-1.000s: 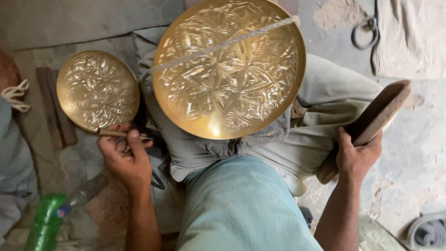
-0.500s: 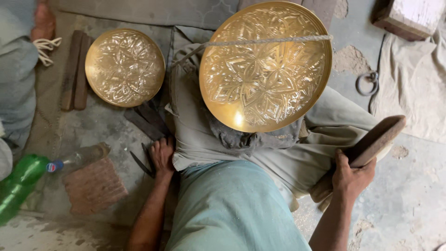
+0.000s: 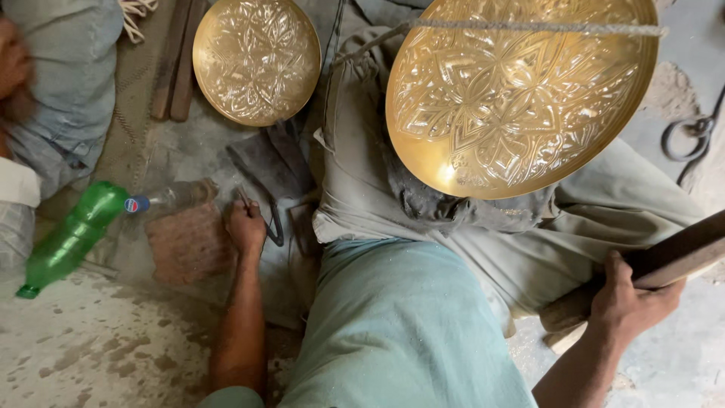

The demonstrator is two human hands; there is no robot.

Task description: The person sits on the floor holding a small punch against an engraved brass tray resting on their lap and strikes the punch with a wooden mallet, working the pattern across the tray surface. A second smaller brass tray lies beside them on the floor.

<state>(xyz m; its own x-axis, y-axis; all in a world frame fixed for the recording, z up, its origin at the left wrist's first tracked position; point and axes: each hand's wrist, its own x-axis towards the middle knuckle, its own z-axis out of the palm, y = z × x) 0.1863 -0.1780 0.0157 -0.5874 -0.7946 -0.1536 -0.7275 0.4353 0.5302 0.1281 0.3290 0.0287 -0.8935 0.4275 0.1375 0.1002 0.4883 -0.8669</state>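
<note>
Right hand (image 3: 627, 298) has its grip closed around a dark wooden mallet (image 3: 672, 261) that slants up toward the right edge of the view. Left hand (image 3: 246, 224) is curled shut on the floor around a thin metal tool (image 3: 243, 198), just beside a reddish brick (image 3: 185, 242). On the person's lap a large embossed brass plate (image 3: 517, 94) is propped up, with a cord (image 3: 529, 27) across its top. Farther left, a smaller brass plate (image 3: 257, 59) lies on the floor, with a green plastic bottle (image 3: 72, 234) near the brick.
</note>
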